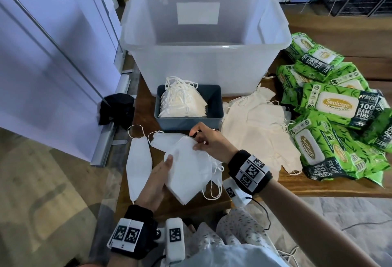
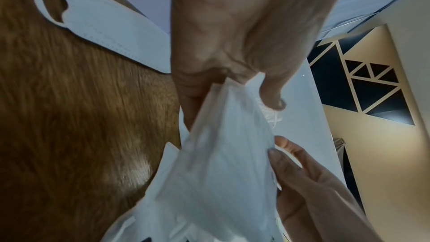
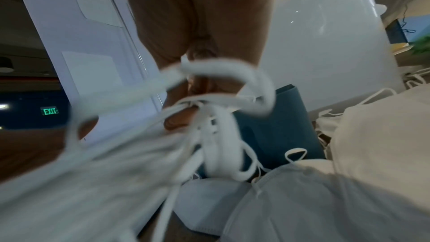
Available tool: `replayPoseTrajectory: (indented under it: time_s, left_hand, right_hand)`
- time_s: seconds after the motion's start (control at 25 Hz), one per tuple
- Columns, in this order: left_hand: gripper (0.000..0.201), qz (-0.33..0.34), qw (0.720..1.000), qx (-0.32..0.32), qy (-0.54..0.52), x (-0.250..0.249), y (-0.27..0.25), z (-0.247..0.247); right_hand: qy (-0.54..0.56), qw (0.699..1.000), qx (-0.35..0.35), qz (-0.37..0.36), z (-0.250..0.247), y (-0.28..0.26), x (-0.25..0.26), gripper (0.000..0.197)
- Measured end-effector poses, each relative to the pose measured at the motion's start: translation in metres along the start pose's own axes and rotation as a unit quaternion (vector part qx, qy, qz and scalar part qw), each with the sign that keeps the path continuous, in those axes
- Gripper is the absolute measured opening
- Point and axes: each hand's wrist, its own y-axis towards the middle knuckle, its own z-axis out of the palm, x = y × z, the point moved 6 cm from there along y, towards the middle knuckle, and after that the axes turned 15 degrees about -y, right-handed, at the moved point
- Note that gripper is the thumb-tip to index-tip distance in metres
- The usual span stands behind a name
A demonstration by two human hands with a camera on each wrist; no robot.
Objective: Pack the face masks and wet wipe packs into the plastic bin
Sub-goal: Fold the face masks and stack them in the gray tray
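My left hand [image 1: 158, 178] grips a small stack of white face masks [image 1: 188, 173] by its lower left edge, thumb on top; the left wrist view shows the stack [image 2: 223, 163] pinched between thumb and fingers. My right hand [image 1: 209, 141] pinches the stack's top right corner, among the ear loops [image 3: 221, 117]. One loose white mask [image 1: 139, 164] lies on the table to the left, another [image 1: 163, 141] partly under the stack. The clear plastic bin [image 1: 203, 60] stands behind. Cream masks [image 1: 256, 131] lie in a heap on the right, beside green wet wipe packs [image 1: 339, 116].
A small blue tray [image 1: 216, 105] holding cream masks stands in front of the bin. The wooden table [image 1: 191, 207] ends close to my body; a white partition [image 1: 53, 54] and a black object [image 1: 116, 107] sit at the left.
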Motion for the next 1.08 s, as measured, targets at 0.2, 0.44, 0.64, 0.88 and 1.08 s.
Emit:
replayPoseTrajectory:
  time_s: [0.2,0.44,0.64,0.88,1.08]
  left_hand:
    - [0.03,0.033,0.999,-0.028,0.005,0.003,-0.002,-0.011]
    - [0.028,0.089,0.977,-0.184,-0.067,-0.01,-0.011,-0.092]
    - [0.037,0.105,0.972,-0.192,-0.083,-0.019,-0.02,-0.109]
    - [0.039,0.094,0.972,-0.196,-0.088,-0.012,-0.016,-0.103]
    - [0.033,0.075,0.977,-0.184,-0.073,-0.003,-0.01,-0.094]
  right_hand:
    - [0.083,0.996,-0.03,0.001,0.006,0.003,-0.006,0.026]
    - [-0.231,0.971,0.004,0.062,0.0,-0.006,-0.061,0.054]
    - [-0.438,0.89,0.124,-0.012,0.045,-0.014,-0.067,0.095]
    - [-0.412,0.909,0.041,-0.056,0.036,-0.019,-0.051,0.059]
    - [-0.226,0.943,-0.24,-0.049,-0.026,-0.034,-0.033,0.023]
